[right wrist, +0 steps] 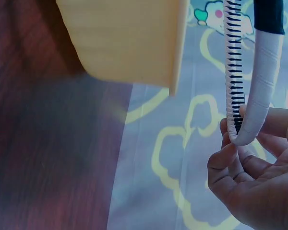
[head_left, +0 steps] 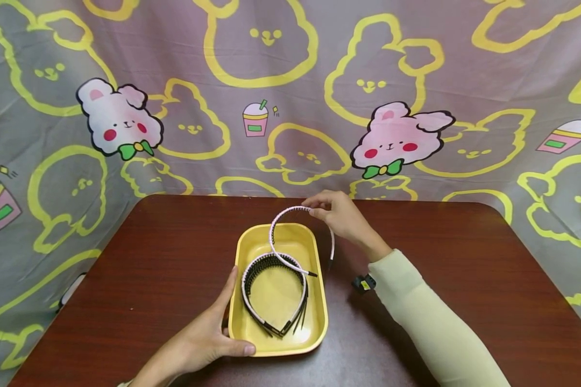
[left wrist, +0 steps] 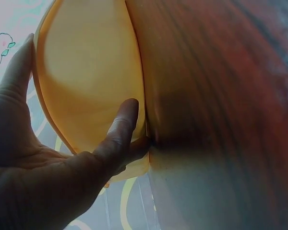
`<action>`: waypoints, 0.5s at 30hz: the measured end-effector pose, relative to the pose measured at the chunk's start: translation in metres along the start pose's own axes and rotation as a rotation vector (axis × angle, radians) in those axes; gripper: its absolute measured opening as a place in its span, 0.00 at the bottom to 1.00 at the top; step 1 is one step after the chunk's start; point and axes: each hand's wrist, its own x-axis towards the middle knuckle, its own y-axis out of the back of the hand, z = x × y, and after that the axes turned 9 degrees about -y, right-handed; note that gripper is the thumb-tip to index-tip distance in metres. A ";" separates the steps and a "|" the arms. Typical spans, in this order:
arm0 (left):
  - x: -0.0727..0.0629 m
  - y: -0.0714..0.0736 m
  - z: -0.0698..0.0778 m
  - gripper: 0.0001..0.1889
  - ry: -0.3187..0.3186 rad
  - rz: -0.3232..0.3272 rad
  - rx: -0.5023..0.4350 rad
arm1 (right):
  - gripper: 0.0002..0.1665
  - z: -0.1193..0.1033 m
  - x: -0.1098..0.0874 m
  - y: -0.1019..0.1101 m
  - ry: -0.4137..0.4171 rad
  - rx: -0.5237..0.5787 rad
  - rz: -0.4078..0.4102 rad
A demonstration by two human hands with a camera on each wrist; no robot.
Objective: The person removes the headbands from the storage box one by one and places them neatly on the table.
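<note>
A yellow plastic tray [head_left: 320,322] stands on the table. In it lies a nested stack of headbands [head_left: 248,303], black toothed ones with a white-pink one on top. My left hand [head_left: 200,333] holds the tray's near left corner, one finger along the side wall and the thumb at the near end. In the left wrist view, fingertips [left wrist: 129,108] touch the tray's outer wall. Above the tray's far right part, my right hand [head_left: 341,215] pinches a white-pink headband [head_left: 273,231] at its top curve. Its black-tipped ends hang downward, and small black teeth line its inner side.
The dark reddish-brown table [head_left: 174,258] extends on both sides of the tray. Behind it hangs a grey-pink curtain [head_left: 290,97] with yellow rabbit outlines. A small black device [head_left: 364,283] sits at the right wrist.
</note>
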 end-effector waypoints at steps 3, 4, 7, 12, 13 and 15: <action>0.000 0.000 0.001 0.77 0.005 0.023 0.067 | 0.12 0.004 0.005 0.006 -0.025 0.016 0.011; 0.000 0.000 0.001 0.77 0.003 0.024 0.073 | 0.13 0.005 0.007 0.008 -0.038 0.024 0.015; -0.001 0.000 0.001 0.77 0.007 0.030 0.092 | 0.13 0.011 0.010 0.014 -0.077 0.052 0.015; -0.001 0.000 0.002 0.77 0.015 0.041 0.104 | 0.14 0.021 0.015 0.023 -0.125 0.099 0.014; -0.001 0.000 0.002 0.77 0.014 0.039 0.096 | 0.15 0.023 0.016 0.025 -0.135 0.103 0.017; -0.001 0.000 0.001 0.77 0.007 0.029 0.074 | 0.15 0.027 0.018 0.028 -0.153 0.107 0.022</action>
